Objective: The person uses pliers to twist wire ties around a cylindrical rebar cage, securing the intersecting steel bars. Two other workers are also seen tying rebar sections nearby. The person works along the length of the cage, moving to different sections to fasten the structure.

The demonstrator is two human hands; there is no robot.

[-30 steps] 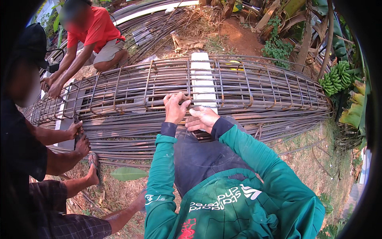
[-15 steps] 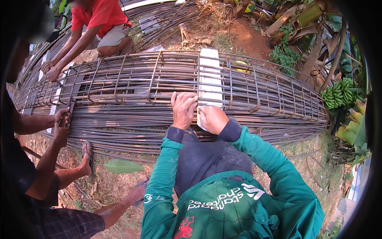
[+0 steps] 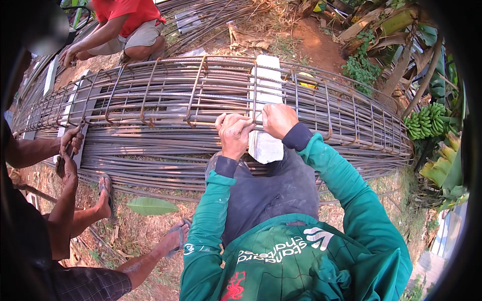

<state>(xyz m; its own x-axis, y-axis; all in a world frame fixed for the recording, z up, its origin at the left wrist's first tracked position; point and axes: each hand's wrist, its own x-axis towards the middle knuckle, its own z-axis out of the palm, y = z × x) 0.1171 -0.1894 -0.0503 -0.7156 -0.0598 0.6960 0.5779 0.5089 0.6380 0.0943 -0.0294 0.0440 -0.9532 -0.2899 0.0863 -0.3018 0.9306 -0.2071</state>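
A long reinforcing-bar cage point(image 3: 193, 90), with long steel bars and square stirrups, lies across in front of me. My left hand point(image 3: 235, 136) is closed around its near bar, just left of a pale rectangular block point(image 3: 266, 146). The block lies crosswise under the cage, its near end sticking out toward my lap. My right hand point(image 3: 278, 121) is closed in a fist over the block, against the cage's near bars by a stirrup. Whatever its fingers pinch is hidden. The two hands are close together but apart.
Many loose steel bars point(image 3: 150, 155) lie beneath the cage. At the left, a co-worker's hands point(image 3: 70, 149) work at the cage's near side. A person in a red shirt point(image 3: 118, 20) crouches beyond it. Green bananas point(image 3: 425, 121) hang at the right.
My right hand has moved away from me and up over the block, uncovering its near end. My left hand stays on the bar. The red-shirted person's hands have come off the cage.
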